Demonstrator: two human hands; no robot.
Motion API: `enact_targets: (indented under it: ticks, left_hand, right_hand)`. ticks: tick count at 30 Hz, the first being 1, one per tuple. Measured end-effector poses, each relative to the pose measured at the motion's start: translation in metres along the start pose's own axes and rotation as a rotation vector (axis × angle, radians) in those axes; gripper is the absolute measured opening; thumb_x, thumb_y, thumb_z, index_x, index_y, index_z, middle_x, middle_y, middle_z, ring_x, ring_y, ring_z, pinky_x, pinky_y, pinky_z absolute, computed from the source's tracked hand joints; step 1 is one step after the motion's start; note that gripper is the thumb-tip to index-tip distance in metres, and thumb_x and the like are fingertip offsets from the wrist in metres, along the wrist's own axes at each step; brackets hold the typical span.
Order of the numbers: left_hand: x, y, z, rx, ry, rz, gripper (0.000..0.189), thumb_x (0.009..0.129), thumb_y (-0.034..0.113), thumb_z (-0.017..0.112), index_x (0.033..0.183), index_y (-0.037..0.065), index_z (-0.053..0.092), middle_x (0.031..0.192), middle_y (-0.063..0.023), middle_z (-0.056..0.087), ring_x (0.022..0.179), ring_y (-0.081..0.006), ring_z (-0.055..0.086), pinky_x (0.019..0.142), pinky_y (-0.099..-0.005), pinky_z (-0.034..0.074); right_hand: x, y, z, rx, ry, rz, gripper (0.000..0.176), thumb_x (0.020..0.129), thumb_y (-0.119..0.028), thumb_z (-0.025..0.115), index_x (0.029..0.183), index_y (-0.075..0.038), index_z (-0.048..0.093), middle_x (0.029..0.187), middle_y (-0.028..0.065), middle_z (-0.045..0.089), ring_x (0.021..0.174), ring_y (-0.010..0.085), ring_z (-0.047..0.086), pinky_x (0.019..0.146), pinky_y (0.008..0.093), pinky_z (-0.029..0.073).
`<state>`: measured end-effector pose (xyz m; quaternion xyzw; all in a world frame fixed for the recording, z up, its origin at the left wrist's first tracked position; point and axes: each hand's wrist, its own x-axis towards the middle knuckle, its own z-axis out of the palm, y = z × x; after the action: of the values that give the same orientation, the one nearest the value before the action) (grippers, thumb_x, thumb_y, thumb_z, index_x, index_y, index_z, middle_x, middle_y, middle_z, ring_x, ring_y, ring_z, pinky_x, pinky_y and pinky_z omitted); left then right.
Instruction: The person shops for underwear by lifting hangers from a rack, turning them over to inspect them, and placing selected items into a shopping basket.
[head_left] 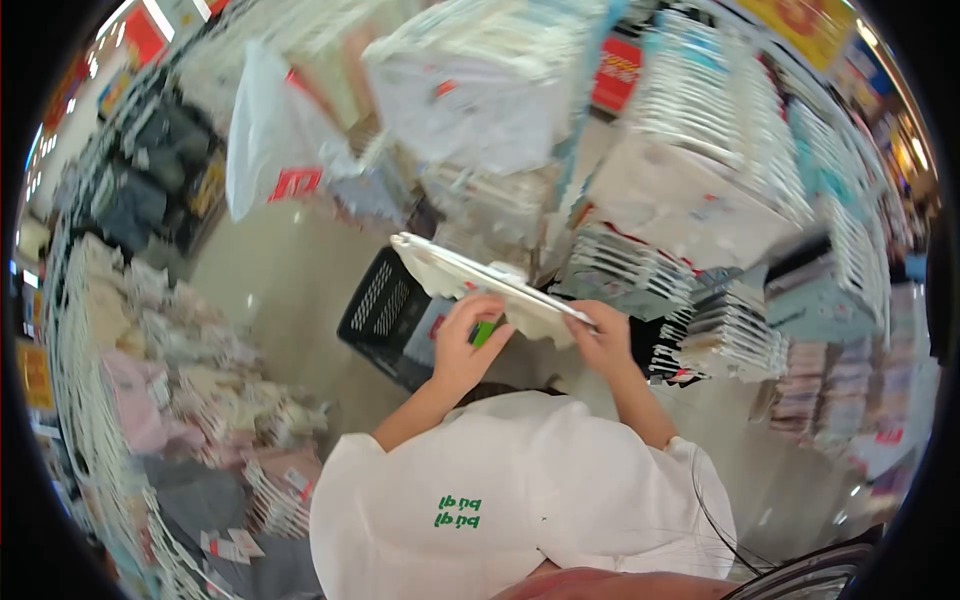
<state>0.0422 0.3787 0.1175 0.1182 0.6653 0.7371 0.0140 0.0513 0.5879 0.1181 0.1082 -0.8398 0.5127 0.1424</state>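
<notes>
A cream garment on a white hanger (490,275) is held out in front of my chest, tilted down to the right. My left hand (468,340) is at its near side, thumb and fingers apart, with a small green patch showing between them. My right hand (600,335) grips the right end of the hanger, its fingers closed round it. Beyond and below the garment, a black basket (385,310) stands on the floor with something grey-blue inside.
Racks of white garments (480,100) and more hanging clothes (700,190) stand ahead and to the right. A white plastic bag (270,140) hangs at the upper left. Racks of pale and pink clothes (150,400) line the left side, beside grey floor (250,270).
</notes>
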Motion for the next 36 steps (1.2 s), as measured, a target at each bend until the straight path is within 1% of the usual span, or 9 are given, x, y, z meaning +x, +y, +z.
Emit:
enact_targets:
  ticks: [2, 4, 9, 11, 15, 23, 25, 31, 36]
  left_hand:
    - [0.014, 0.020, 0.015, 0.680, 0.150, 0.520, 0.033, 0.071, 0.005, 0.066, 0.100, 0.001, 0.051, 0.103, -0.0132, 0.056, 0.098, -0.0238, 0.053, 0.084, -0.0325, 0.042]
    - [0.038, 0.029, 0.036, 0.739, 0.272, 0.646, 0.044, 0.067, 0.007, 0.068, 0.105, 0.000, 0.049, 0.111, -0.0157, 0.051, 0.104, -0.0280, 0.048, 0.089, -0.0356, 0.038]
    - [0.091, 0.044, 0.101, 0.547, 0.056, 0.561, 0.055, 0.075, 0.016, 0.065, 0.121, -0.001, 0.040, 0.118, -0.0161, 0.046, 0.110, -0.0261, 0.044, 0.095, -0.0361, 0.032]
    - [0.105, 0.046, 0.130, -0.007, -0.182, 0.283, 0.044, 0.080, 0.012, 0.061, 0.117, -0.001, 0.042, 0.109, -0.0111, 0.052, 0.101, -0.0177, 0.049, 0.087, -0.0300, 0.039]
    - [0.123, 0.062, 0.167, -0.111, -0.130, 0.247, 0.028, 0.084, 0.010, 0.058, 0.108, 0.000, 0.048, 0.092, -0.0042, 0.057, 0.081, -0.0091, 0.054, 0.070, -0.0219, 0.044]
    - [0.167, 0.083, 0.184, -0.126, -0.118, 0.270, 0.027, 0.082, 0.011, 0.060, 0.105, 0.000, 0.051, 0.092, -0.0052, 0.061, 0.079, -0.0087, 0.057, 0.067, -0.0212, 0.046]
    - [0.174, 0.078, 0.175, -0.108, -0.099, 0.267, 0.026, 0.083, 0.011, 0.060, 0.105, 0.000, 0.052, 0.092, -0.0052, 0.061, 0.079, -0.0086, 0.057, 0.067, -0.0214, 0.046]
    - [0.177, 0.054, 0.158, 0.007, 0.006, 0.275, 0.025, 0.083, 0.013, 0.059, 0.104, 0.000, 0.054, 0.089, -0.0036, 0.061, 0.077, -0.0075, 0.056, 0.069, -0.0217, 0.044]
    - [0.183, 0.056, 0.149, 0.180, 0.011, 0.263, 0.032, 0.081, 0.018, 0.062, 0.105, 0.000, 0.053, 0.090, -0.0051, 0.059, 0.082, -0.0106, 0.054, 0.073, -0.0241, 0.043]
  right_hand:
    - [-0.012, 0.007, -0.062, 0.089, 0.080, 0.199, 0.010, 0.078, -0.010, 0.062, 0.084, -0.003, 0.064, 0.072, 0.0008, 0.060, 0.065, 0.0077, 0.054, 0.058, 0.0232, 0.042]
    - [-0.021, 0.006, -0.120, 0.205, 0.158, 0.242, 0.011, 0.077, -0.012, 0.063, 0.084, -0.004, 0.064, 0.071, -0.0040, 0.057, 0.065, 0.0032, 0.049, 0.057, 0.0203, 0.039]
    - [-0.037, 0.016, -0.206, 0.348, 0.215, 0.233, 0.010, 0.076, -0.011, 0.063, 0.083, -0.004, 0.065, 0.075, -0.0013, 0.060, 0.070, 0.0049, 0.051, 0.064, 0.0197, 0.039]
    - [-0.037, 0.018, -0.228, 0.357, 0.223, 0.215, 0.011, 0.076, -0.011, 0.063, 0.083, -0.004, 0.064, 0.075, -0.0009, 0.060, 0.070, 0.0052, 0.051, 0.064, 0.0200, 0.039]
    - [-0.023, 0.024, -0.262, 0.194, 0.284, 0.159, 0.015, 0.074, -0.011, 0.065, 0.087, -0.003, 0.064, 0.079, 0.0006, 0.061, 0.072, 0.0063, 0.052, 0.065, 0.0209, 0.040]
    - [0.039, 0.014, -0.288, 0.003, 0.510, -0.109, 0.021, 0.073, -0.010, 0.067, 0.092, -0.002, 0.063, 0.084, 0.0029, 0.061, 0.076, 0.0102, 0.055, 0.069, 0.0242, 0.043]
    - [0.051, 0.007, -0.282, -0.201, 0.582, -0.390, 0.020, 0.074, -0.008, 0.065, 0.093, -0.005, 0.064, 0.083, 0.0051, 0.061, 0.076, 0.0148, 0.057, 0.069, 0.0256, 0.044]
    - [0.061, 0.011, -0.265, -0.326, 0.440, -0.358, 0.022, 0.072, -0.007, 0.066, 0.094, -0.009, 0.064, 0.080, 0.0074, 0.059, 0.074, 0.0229, 0.056, 0.065, 0.0297, 0.044]
    - [0.062, 0.010, -0.266, -0.498, 0.481, -0.439, 0.021, 0.071, -0.006, 0.066, 0.092, -0.008, 0.064, 0.085, 0.0067, 0.058, 0.080, 0.0246, 0.055, 0.067, 0.0322, 0.044]
